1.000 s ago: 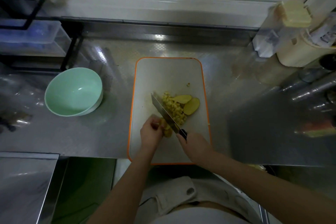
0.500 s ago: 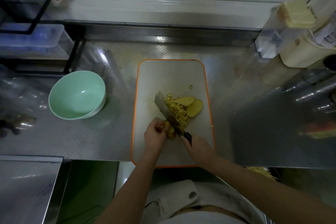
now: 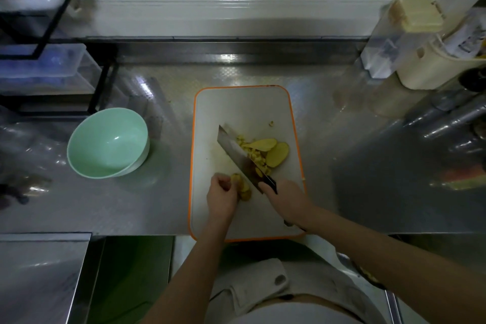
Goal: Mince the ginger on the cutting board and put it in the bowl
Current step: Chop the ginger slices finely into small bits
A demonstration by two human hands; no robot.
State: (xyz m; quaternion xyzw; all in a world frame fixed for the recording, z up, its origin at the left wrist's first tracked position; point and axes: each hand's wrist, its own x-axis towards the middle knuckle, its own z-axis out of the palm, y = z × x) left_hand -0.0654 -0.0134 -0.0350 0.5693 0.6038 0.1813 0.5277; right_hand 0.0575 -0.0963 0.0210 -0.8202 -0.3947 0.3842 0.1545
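Your left hand pinches the ginger piece on the cutting board, your right hand grips the knife beside minced ginger, bowl well left.

The steel desk carries one pale green round bowl, one white rectangular cutting board with orange rim and one steel-bladed knife. On the board there are two flat yellow ginger slices, one heap of minced ginger bits and one uncut ginger piece. Two hands are seen: left hand, right hand.
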